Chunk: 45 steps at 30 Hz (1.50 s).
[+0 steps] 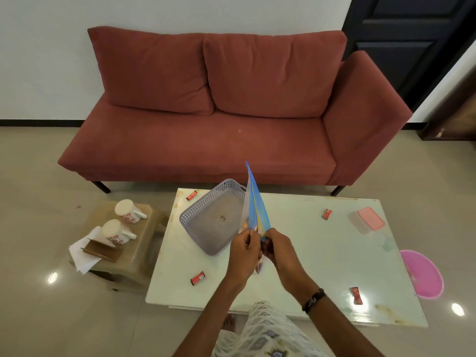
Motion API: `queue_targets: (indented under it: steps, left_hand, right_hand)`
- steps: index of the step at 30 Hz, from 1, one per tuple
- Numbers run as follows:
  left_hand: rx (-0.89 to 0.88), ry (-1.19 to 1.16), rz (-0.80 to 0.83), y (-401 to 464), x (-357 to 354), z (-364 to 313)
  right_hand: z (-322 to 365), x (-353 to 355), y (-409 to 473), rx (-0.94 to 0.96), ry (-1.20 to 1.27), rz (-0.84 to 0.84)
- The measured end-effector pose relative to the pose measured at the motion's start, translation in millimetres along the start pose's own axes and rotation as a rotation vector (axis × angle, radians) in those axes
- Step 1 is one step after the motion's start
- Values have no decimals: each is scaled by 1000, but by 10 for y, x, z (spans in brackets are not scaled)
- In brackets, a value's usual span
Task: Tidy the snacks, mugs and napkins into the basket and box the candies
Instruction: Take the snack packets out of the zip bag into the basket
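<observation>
A head-worn camera looks down at a pale glass tabletop [309,253] in front of a red sofa [206,124]. At the centre of the frame, both hands hold blue snack packets [255,202] upright. The left hand [244,251] pinches the lower edge in a closed grip, and the right hand [277,246] clenches the same lower end from the other side. The packets' long axis runs nearly vertical, tips pointing toward the top of the frame and leaning slightly left, over the right rim of the grey perforated basket [213,217]. The basket looks empty.

Four red wrapped candies lie scattered on the tabletop: one upper left [192,195], one lower left [198,277], one right of centre [327,214], one lower right [356,295]. A clear box with a pink lid [369,219] sits at the right. Left of the tabletop, a low stool [144,228] carries two flowered mugs [128,211] [117,231] on their sides, a brown napkin holder [101,251] and white napkins [82,256]. A pink mat [422,274] lies on the floor at right.

Judged risks: the packets are thin and held only at one end, so they could fan apart or slip and land outside the basket. The packets stand taller than the basket wall, so dropped upright they may tip over the rim; laying them flat looks safer.
</observation>
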<state>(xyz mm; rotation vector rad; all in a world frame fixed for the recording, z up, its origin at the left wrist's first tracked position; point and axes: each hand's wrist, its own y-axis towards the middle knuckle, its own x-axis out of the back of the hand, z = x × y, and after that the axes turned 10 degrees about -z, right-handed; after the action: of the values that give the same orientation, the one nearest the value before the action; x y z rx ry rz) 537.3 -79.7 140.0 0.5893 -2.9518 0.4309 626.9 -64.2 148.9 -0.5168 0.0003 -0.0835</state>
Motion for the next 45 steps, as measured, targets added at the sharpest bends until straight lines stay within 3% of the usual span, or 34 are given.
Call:
queue_targets:
  steps: [4, 8, 12, 18, 22, 26, 31, 35, 39, 45]
  left_hand:
    - [-122, 165, 118, 34, 74, -13]
    - [-128, 270, 168, 11, 86, 7]
    - [-122, 576, 114, 64, 137, 36]
    - [-290, 831, -38, 131, 87, -76]
    - [-256, 738, -99, 109, 95, -39]
    - [-330, 695, -78, 21, 85, 13]
    - [-376, 684, -26, -73, 168, -42]
    - [-341, 738, -115, -28, 395, -58]
    - [-306, 849, -58, -5, 448, -76]
    - [-504, 997, -98, 181, 195, -160]
  right_hand:
    - [168, 186, 150, 126, -520, 135]
    - [276, 185, 267, 291, -772, 138]
    - [205, 147, 193, 454, -910, 57]
    - [84, 103, 37, 513, -937, 61]
    - [77, 175, 14, 445, -939, -88]
    - [40, 150, 34, 480, -1066, -178]
    - [163, -30, 165, 571, -1013, -152]
    - [237, 146, 190, 536, -911, -275]
    - [201, 192, 127, 531, -909, -186]
    - [95, 179, 30, 575, -932, -114]
